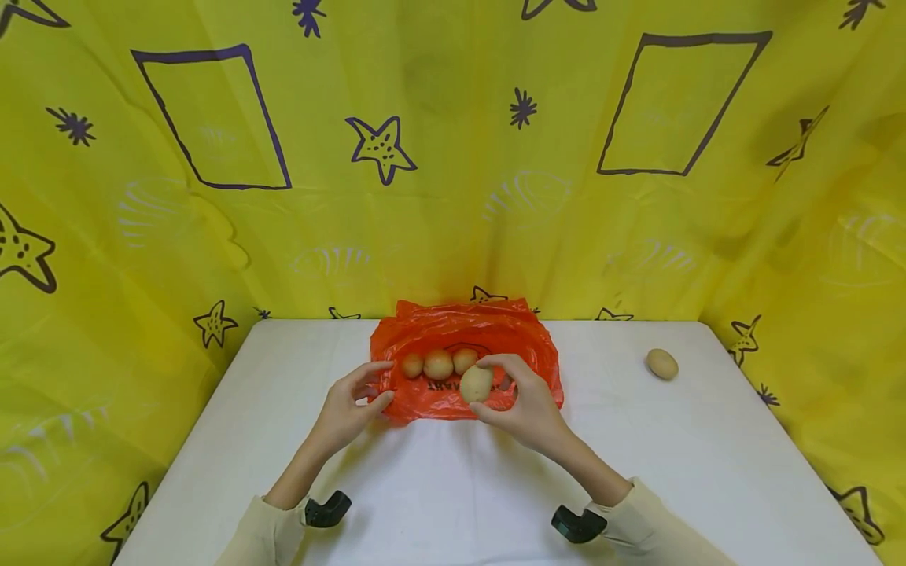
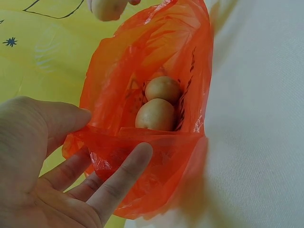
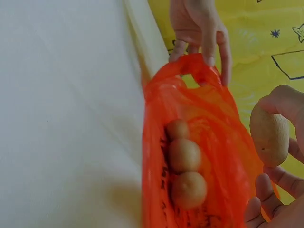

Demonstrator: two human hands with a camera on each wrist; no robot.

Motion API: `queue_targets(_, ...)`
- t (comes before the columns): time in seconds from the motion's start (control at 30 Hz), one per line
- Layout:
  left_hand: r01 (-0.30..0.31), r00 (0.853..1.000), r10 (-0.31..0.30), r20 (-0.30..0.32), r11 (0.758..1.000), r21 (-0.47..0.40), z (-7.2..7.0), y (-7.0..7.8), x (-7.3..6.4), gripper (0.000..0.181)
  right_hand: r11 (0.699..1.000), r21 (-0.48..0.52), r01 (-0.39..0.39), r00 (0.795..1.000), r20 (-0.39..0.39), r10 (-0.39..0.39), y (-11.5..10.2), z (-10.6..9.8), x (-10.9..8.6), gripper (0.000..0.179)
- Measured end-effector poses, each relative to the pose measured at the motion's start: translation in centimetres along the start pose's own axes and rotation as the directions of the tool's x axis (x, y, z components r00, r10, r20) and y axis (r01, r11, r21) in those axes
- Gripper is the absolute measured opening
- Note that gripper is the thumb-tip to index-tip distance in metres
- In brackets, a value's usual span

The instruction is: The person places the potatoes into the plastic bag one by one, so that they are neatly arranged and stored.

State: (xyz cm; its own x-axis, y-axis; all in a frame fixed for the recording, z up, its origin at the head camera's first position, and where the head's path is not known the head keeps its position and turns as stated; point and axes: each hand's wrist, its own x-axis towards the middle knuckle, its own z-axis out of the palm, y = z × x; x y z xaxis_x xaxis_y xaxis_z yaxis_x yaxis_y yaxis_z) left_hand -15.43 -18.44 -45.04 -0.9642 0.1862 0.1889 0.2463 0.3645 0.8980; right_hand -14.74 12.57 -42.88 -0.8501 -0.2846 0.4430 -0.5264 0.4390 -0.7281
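Note:
A red plastic bag (image 1: 425, 405) lies on its side with its mouth toward me, at the back middle of the table. Inside it three round potatoes (image 1: 438, 365) sit in a row. My left hand (image 1: 354, 402) holds the bag's left edge, with some fingers behind the plastic and one in front, as the left wrist view (image 2: 57, 175) shows. Between thumb and fingers my right hand (image 1: 531, 405) pinches another potato (image 1: 476, 384) in front of the bag's mouth. In the right wrist view that potato (image 3: 269, 135) looks oblong and pale, its ends between the fingertips.
One more potato (image 1: 662, 364) lies alone at the table's back right. White cloth covers the table (image 1: 439, 495). Yellow curtains (image 1: 453, 220) with drawn stars hang at the back and on both sides. Each wrist carries a dark camera mount (image 1: 579, 524).

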Motion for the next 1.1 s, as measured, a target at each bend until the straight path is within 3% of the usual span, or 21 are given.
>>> queue_targets(0.53,-0.017,1.0,0.017,-0.011,1.0,0.003,-0.1,-0.1,0.0,0.044,0.983,0.046,-0.178,0.984,0.027,0.177,0.8,7.7,1.3,0.055)
queue_targets(0.83,-0.039,0.999,0.039,-0.013,0.999,-0.007,-0.1,0.0,-0.1,0.043,0.978,0.028,-0.208,0.978,-0.022,0.209,1.8,11.2,1.9,0.052)
queue_targets(1.1,-0.038,0.999,0.038,-0.018,0.999,0.003,-0.2,-0.1,-0.2,0.044,0.98,-0.03,-0.198,0.978,-0.077,0.195,1.7,12.5,2.2,0.049)
